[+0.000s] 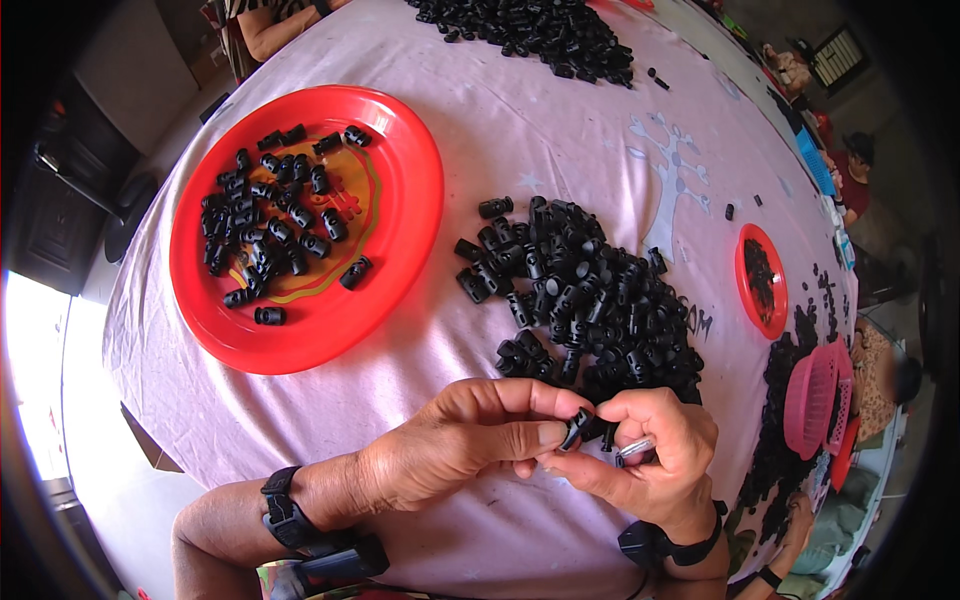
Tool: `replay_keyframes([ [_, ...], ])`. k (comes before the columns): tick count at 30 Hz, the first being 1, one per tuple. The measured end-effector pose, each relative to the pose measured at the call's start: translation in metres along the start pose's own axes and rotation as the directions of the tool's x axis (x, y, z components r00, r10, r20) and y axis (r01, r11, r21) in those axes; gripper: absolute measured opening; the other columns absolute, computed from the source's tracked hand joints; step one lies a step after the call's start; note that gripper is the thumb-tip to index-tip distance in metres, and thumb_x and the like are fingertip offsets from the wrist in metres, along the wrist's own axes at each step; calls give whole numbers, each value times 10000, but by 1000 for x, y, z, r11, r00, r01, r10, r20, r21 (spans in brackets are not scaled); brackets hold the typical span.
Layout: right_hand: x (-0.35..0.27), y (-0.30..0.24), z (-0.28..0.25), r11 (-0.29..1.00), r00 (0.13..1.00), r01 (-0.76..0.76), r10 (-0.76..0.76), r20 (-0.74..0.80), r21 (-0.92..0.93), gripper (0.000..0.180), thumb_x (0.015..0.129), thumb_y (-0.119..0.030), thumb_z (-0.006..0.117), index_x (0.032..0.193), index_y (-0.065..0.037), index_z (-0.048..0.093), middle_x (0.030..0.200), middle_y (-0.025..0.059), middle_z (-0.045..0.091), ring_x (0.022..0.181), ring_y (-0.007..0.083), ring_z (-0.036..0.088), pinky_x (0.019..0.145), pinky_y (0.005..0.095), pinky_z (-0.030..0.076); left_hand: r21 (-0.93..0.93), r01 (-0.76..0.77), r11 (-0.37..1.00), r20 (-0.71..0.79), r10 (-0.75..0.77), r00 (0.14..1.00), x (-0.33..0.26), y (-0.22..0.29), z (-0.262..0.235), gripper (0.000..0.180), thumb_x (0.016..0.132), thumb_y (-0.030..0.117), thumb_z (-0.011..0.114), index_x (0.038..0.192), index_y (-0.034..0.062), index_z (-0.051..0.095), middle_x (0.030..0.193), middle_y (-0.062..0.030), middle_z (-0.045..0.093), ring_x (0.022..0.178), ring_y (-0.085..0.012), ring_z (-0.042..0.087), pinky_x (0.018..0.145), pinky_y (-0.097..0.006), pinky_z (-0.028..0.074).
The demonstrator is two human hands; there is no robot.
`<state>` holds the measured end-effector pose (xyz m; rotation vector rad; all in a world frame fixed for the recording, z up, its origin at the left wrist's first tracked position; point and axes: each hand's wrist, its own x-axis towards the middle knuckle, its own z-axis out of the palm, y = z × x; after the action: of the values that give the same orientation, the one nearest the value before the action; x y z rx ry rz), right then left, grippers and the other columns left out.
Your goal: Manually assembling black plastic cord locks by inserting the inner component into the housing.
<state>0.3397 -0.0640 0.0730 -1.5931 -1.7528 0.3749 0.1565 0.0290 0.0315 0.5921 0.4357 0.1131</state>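
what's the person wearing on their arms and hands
Both forearms are bare, with no sleeves or gloves in view. The left hand has a black strap with a chunky black device at the wrist. The right hand has a similar black band and device at its wrist. No rings are visible.

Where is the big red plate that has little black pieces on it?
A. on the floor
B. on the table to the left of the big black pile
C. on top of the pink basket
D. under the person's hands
B: the big red plate lies on the pink cloth, left of the big black pile.
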Motion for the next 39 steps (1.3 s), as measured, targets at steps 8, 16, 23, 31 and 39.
replay_keyframes([
  [8, 0, 5, 5, 997, 996, -14, 21, 87, -80, 521, 588, -428, 865, 716, -46, 534, 552, 44, 573, 489, 135, 590, 455, 257, 464, -58, -13, 998, 9, 13, 1000, 1, -2, 1, 275, 923, 60, 561, 1195, 26, 573, 1062, -14, 622, 946, -68, 562, 836, -214, 446],
  [16, 0, 4, 3, 993, 986, -60, 75, 149, -104, 509, 608, -425, 855, 718, -40, 540, 565, 59, 587, 496, 161, 603, 465, 272, 472, -50, -19, 999, 32, 21, 999, 2, -2, 0, 259, 922, 52, 559, 1178, 27, 578, 1075, -15, 620, 958, -70, 560, 848, -216, 444],
  [23, 1, 5, 6, 996, 989, -19, 32, 142, -92, 515, 623, -428, 836, 630, -83, 454, 520, 62, 518, 444, 197, 551, 417, 303, 445, -13, -8, 1000, 28, 9, 1000, 1, -1, 0, 262, 923, 57, 560, 1183, 30, 573, 1075, -14, 614, 958, -69, 552, 847, -215, 438],
  [31, 0, 7, 7, 997, 992, -34, 42, 116, -73, 513, 630, -434, 830, 633, -82, 457, 519, 61, 521, 445, 192, 552, 417, 301, 445, -19, -17, 1000, 42, 18, 999, 2, -2, -1, 258, 922, 66, 564, 1177, 27, 575, 1083, -16, 609, 976, -71, 544, 861, -217, 428],
  [39, 0, 7, 7, 995, 989, 1, 14, 147, -101, 516, 642, -442, 822, 627, -82, 453, 511, 60, 513, 437, 187, 545, 413, 302, 444, -27, -4, 1000, 51, 6, 999, 2, -1, 0, 259, 920, 57, 561, 1177, 24, 570, 1068, -19, 613, 958, -72, 551, 847, -218, 438],
])
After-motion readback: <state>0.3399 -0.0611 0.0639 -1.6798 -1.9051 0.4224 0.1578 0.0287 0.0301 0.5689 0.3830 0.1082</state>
